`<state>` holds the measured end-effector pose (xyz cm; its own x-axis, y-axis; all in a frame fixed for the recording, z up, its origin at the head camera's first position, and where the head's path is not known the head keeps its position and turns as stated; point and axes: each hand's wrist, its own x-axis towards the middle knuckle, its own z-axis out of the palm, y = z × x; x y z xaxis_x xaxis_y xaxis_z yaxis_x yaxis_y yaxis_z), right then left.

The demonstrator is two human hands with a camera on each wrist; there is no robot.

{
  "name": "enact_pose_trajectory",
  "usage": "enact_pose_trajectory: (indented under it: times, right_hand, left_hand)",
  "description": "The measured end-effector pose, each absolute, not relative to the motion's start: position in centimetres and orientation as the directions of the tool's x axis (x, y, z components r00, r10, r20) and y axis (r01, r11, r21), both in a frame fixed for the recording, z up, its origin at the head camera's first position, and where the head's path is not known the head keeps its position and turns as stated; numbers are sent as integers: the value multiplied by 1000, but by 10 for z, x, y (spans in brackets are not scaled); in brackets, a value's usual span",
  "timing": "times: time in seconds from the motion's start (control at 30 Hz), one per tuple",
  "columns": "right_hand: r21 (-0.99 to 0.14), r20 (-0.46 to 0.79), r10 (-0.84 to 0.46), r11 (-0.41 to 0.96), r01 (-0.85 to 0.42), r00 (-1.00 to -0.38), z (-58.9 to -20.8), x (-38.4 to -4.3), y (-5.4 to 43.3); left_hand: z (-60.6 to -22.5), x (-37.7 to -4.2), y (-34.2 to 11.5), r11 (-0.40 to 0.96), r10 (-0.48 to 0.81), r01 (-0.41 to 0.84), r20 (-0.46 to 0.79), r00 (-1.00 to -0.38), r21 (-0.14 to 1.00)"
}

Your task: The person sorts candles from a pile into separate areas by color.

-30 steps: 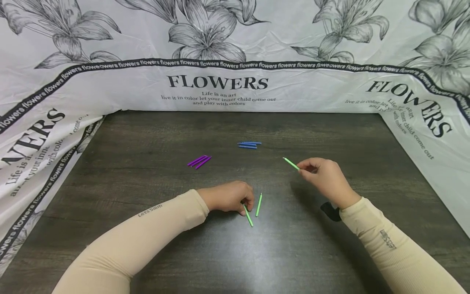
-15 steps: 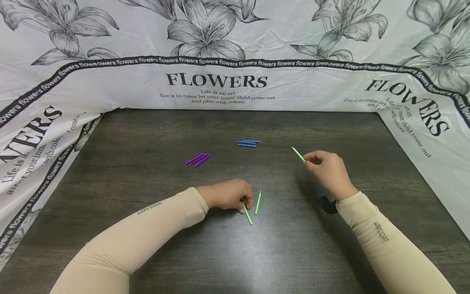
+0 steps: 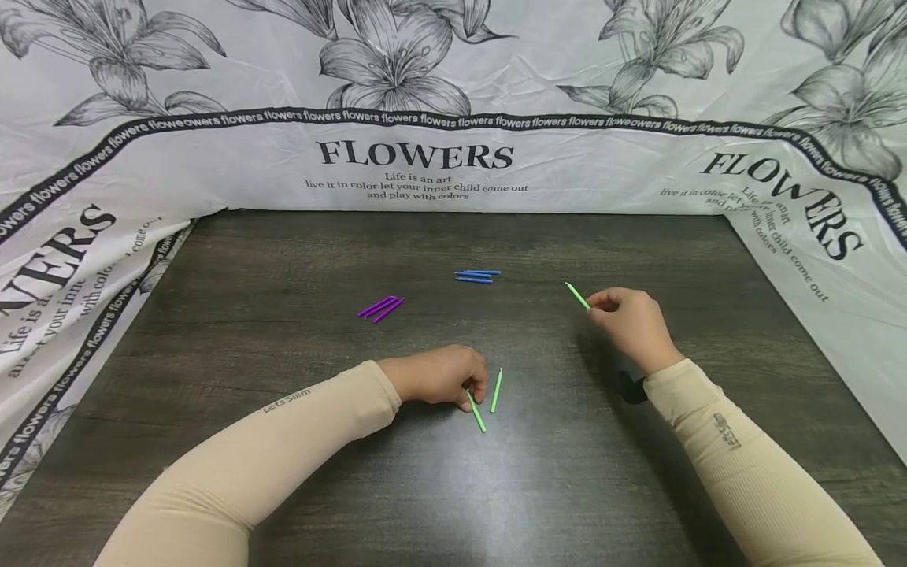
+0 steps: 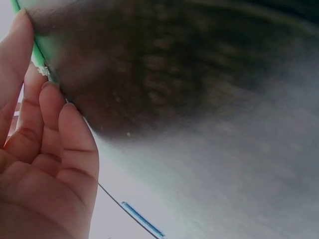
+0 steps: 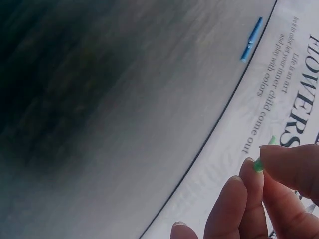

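Observation:
My left hand (image 3: 445,374) pinches a thin green candle (image 3: 477,414) near its wick end, low over the dark table (image 3: 319,260). In the left wrist view, the white wick of that candle (image 4: 38,56) shows beside the fingers. Just right of it lies a second green candle (image 3: 497,391), which no hand touches. Further right, my right hand (image 3: 634,321) holds a third green candle (image 3: 577,294) by one end, with the other end pointing up and left. In the right wrist view, thumb and fingertips hide much of this candle (image 5: 258,166).
Several blue candles (image 3: 474,279) lie together near the back middle of the table. Left of them is a group of purple candles (image 3: 389,309). A white cloth (image 3: 602,173) printed with flowers and lettering stands along the back and sides.
My right hand has moved up and slightly right with its green candle, then stays nearly still. The left hand and the candles on the table look the same.

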<state>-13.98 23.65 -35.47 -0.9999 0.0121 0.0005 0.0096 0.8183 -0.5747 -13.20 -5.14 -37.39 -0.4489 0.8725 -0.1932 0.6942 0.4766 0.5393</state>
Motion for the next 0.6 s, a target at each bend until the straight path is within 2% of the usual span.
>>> enact_pose_trajectory:
  times: [0.6]
  right_hand:
    - [-531,-99,-5,846,48,-995,-360,-149,240]
  left_hand:
    - [-375,-131,-52,478,872,693,-194,-450,539]
